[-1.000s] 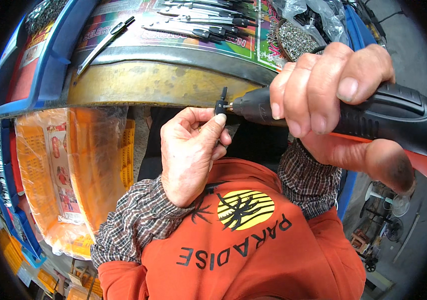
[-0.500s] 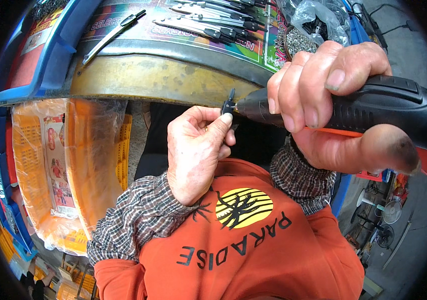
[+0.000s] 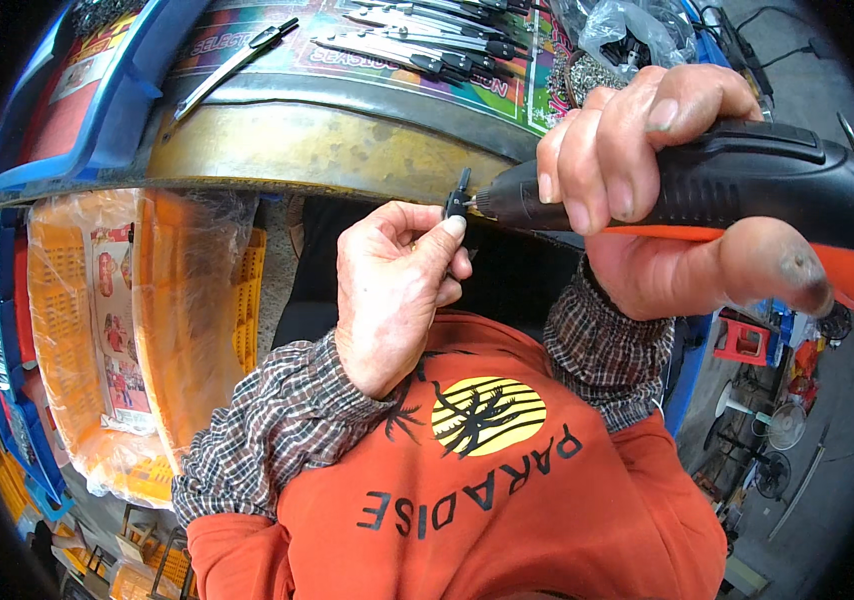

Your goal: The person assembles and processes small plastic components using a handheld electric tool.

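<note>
My left hand [image 3: 392, 290] is closed, pinching a small black plastic piece [image 3: 458, 198] between thumb and fingertips just off the table's front edge. Most of the piece's lower end is hidden by the fingers. My right hand [image 3: 617, 175] wraps around a black and orange electric screwdriver [image 3: 787, 175], held level. Its bit meets the piece from the right, at or very near a screw spot. On the table lie several silver drawing compasses with black heads [image 3: 412, 50], piled side by side. One more compass [image 3: 237, 68] rests apart to their left.
The table's worn front edge [image 3: 297, 145] runs just beyond my hands. Small metal parts [image 3: 587, 78] and a clear plastic bag [image 3: 642, 40] are at the back right. A blue tray [image 3: 112, 130] stands at left, above an orange crate [image 3: 197, 320] lined with clear plastic.
The screwdriver's rear end has swung slightly upward, and my right hand has shifted a little with it. My left hand keeps its pinch on the black piece, nearly unmoved.
</note>
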`<action>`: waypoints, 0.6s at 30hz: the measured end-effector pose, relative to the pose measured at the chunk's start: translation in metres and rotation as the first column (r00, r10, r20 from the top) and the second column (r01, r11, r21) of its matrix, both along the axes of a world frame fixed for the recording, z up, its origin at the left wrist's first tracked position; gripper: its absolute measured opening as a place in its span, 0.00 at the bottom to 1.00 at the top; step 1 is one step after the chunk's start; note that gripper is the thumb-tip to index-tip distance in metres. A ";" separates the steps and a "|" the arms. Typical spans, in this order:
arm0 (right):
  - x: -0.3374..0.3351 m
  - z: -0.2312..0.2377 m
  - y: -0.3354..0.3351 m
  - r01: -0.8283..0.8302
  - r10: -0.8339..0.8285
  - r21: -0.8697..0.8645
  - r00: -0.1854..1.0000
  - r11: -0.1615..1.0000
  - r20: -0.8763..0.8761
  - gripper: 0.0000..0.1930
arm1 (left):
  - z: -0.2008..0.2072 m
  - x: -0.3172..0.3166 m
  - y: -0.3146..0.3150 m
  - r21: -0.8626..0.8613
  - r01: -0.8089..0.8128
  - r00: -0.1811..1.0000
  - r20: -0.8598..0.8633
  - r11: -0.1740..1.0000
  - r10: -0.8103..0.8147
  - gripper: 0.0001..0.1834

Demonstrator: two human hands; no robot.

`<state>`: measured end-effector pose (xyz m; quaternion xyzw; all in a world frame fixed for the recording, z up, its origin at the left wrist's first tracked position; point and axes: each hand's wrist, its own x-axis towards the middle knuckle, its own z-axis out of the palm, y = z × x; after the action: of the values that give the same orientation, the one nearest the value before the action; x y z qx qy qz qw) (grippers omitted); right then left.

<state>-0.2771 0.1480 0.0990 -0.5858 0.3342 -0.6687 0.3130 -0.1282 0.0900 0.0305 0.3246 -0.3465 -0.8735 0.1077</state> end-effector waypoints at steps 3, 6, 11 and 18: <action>0.000 0.003 0.000 -0.032 0.033 0.028 0.999 0.999 -0.011 0.41 | -0.002 0.000 -0.002 -0.005 -0.001 1.000 0.009 1.000 0.001 0.06; -0.002 0.012 0.003 -0.100 0.105 0.102 0.994 0.990 -0.044 0.40 | -0.004 0.000 -0.003 -0.006 -0.002 1.000 0.003 1.000 0.002 0.06; -0.003 0.012 0.000 -0.146 0.152 0.111 0.987 0.983 -0.048 0.39 | -0.004 -0.001 -0.003 -0.012 -0.006 1.000 0.003 1.000 0.006 0.06; -0.003 0.015 0.000 -0.149 0.159 0.135 0.985 0.980 -0.072 0.39 | -0.004 0.000 -0.003 0.003 -0.002 1.000 -0.005 1.000 0.002 0.06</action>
<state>-0.2806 0.1475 0.1136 -0.6156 0.3432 -0.5945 0.3871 -0.1277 0.0868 0.0261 0.3227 -0.3444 -0.8749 0.1088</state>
